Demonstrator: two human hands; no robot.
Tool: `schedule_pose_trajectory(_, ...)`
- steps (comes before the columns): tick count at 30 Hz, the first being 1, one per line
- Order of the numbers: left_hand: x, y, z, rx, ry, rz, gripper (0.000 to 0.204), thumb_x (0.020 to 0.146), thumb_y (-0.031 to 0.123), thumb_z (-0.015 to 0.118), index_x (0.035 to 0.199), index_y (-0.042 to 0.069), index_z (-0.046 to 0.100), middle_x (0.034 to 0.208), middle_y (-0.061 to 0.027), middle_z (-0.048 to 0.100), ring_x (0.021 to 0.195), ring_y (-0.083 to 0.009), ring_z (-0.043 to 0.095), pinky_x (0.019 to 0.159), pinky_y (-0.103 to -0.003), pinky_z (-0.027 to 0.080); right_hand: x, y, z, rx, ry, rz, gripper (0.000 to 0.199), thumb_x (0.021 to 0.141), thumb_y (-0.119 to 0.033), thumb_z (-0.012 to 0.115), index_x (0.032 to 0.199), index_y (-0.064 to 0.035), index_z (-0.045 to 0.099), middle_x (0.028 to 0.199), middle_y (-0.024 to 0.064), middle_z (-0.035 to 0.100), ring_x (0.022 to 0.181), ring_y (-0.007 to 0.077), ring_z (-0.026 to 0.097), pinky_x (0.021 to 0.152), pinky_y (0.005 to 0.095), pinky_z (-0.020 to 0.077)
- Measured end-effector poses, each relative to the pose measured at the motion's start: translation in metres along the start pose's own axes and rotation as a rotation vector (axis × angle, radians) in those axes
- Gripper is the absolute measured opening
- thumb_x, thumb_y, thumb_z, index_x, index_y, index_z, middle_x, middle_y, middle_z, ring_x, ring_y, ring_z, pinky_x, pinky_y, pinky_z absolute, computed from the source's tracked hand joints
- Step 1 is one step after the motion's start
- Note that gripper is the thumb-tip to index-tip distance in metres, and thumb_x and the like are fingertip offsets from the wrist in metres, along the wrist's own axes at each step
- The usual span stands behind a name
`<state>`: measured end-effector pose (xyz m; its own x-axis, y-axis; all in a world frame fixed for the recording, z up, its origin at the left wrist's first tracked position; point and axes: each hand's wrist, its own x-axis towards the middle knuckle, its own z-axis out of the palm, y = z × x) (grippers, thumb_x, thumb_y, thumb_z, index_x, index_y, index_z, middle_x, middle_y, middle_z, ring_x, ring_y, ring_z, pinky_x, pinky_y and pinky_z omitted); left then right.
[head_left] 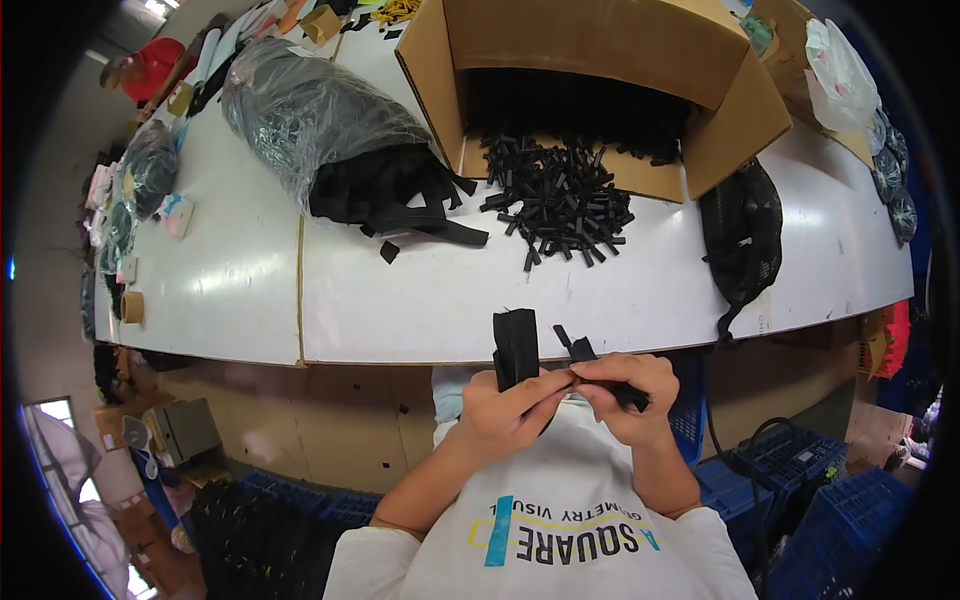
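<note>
Close to my body, just off the table's near edge, my two hands meet with thumbs and fingertips pinched together. My left hand is closed on a wide black fabric strap that stands up above its fingers. My right hand grips another black strap piece, whose end hangs below the fingers. A small dark piece pokes up above the pinch; its exact kind is too small to tell. Ahead on the table lies a pile of small black pieces.
Behind the pile stands an open cardboard box with more black pieces. To its left, a clear plastic bag spills black straps. A black mesh bag hangs over the table edge at right. Blue crates stand at lower right.
</note>
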<state>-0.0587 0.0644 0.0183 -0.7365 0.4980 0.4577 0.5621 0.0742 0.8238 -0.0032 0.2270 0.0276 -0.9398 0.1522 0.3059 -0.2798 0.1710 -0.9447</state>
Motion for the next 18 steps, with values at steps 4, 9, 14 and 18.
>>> schedule_pose_trajectory(4,0.0017,0.0087,-0.0022,0.046,-0.042,-0.03,0.023,0.066,-0.01,0.067,0.087,-0.001,0.067,0.069,-0.0096,0.064,0.059,-0.0194,0.063,0.055,-0.026,0.049,0.0004,-0.0014,-0.0006,-0.081,-0.019,-0.089,0.023,0.069,0.013,0.06,0.09,0.0062,0.065,0.07,0.0131,0.065,0.053,0.0136,0.06,0.048,0.0203,0.0446)
schedule_pose_trajectory(9,0.0035,0.0116,-0.0022,0.102,-0.041,-0.009,0.023,0.064,-0.011,0.068,0.084,-0.001,0.066,0.068,-0.0097,0.064,0.059,-0.021,0.063,0.055,-0.026,0.049,-0.0006,-0.0084,-0.0016,-0.178,-0.062,-0.073,0.025,0.068,0.015,0.058,0.091,0.0064,0.065,0.071,0.0141,0.066,0.055,0.0157,0.062,0.049,0.0207,0.0451)
schedule_pose_trajectory(14,0.0032,0.0075,-0.0018,0.103,-0.054,0.005,0.022,0.063,-0.01,0.07,0.083,-0.001,0.065,0.067,-0.0097,0.063,0.057,-0.0208,0.063,0.054,-0.026,0.049,-0.0015,-0.0068,-0.0019,-0.239,-0.077,-0.13,0.051,0.053,0.017,0.056,0.101,0.0022,0.064,0.064,0.0059,0.056,0.048,0.0125,0.051,0.045,0.0216,0.0403)
schedule_pose_trajectory(18,-0.0001,0.0034,0.0011,0.142,-0.019,0.015,0.019,0.065,-0.008,0.071,0.081,0.0,0.065,0.065,-0.0094,0.063,0.055,-0.0195,0.061,0.052,-0.026,0.048,0.0003,-0.0096,-0.0001,-0.257,-0.092,-0.109,0.051,0.052,0.017,0.056,0.101,0.0021,0.064,0.063,0.0049,0.054,0.048,0.0129,0.05,0.044,0.0228,0.0393)
